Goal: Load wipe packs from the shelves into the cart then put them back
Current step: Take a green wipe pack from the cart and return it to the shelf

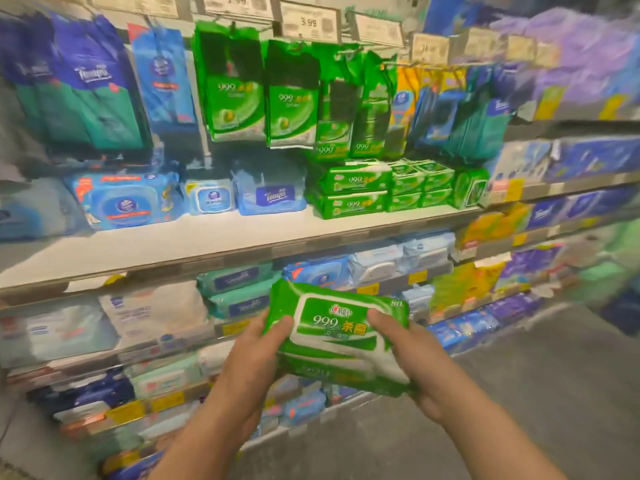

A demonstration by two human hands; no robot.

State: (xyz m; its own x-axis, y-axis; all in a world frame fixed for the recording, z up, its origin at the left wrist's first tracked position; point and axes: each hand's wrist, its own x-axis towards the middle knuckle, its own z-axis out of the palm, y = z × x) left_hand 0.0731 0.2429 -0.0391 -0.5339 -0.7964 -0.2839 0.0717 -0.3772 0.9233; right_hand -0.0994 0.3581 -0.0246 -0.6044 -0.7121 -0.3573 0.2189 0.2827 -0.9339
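The left hand (258, 344) and right hand (412, 355) are gripping the green 999 wipe pack (337, 336) with curled fingers below the white shelf (214, 237); with no cart showing, judging load or return is not possible.

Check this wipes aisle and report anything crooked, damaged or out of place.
Nothing is spilled or torn. The hanging green packs sit unevenly, some lower and tilted. One green wipe pack is off the shelf, held by the left hand and right hand.
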